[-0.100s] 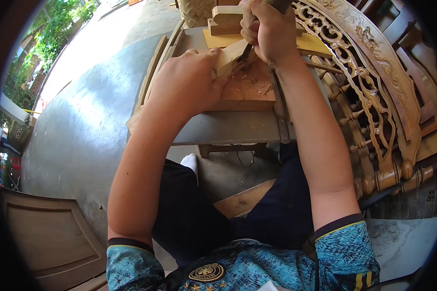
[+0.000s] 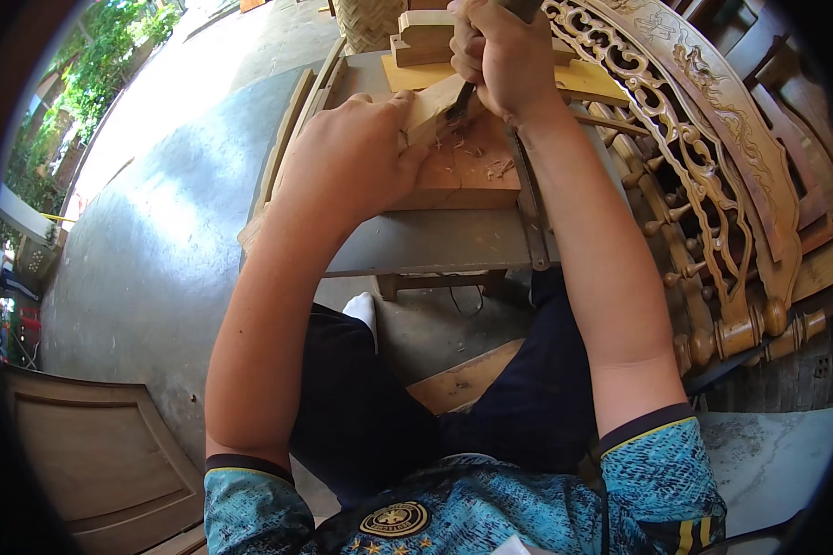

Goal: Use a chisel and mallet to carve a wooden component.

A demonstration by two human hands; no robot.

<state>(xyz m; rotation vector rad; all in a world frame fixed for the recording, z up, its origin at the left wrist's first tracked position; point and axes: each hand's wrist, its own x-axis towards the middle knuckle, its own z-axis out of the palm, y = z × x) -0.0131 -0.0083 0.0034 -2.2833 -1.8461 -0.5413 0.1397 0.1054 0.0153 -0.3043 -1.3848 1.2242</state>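
With my left hand (image 2: pixel 352 157) I grip a pale piece of wood (image 2: pixel 429 109), which lies tilted over a reddish-brown wooden block (image 2: pixel 463 198). My right hand (image 2: pixel 507 60) is wrapped round a chisel (image 2: pixel 460 104) with a dark blade. Its blade points down and meets the right edge of the pale piece; the handle's dark top sticks out above my fist. Curled wood shavings (image 2: pixel 498 169) lie on the block beside the blade. My left fingertips are partly hidden behind the wood and the hand.
The block rests on a grey worktable (image 2: pixel 416 242). A flat metal bar (image 2: pixel 533 222) lies by its right side. Behind stand a shaped wooden piece (image 2: pixel 424 32) and a woven basket (image 2: pixel 372 23). Carved openwork furniture (image 2: pixel 703 157) crowds the right; a wooden panel (image 2: pixel 93 453) lies lower left.
My right hand and the chisel appear slightly further left in the picture, along with a small shift of the whole view. Both grips are the same.
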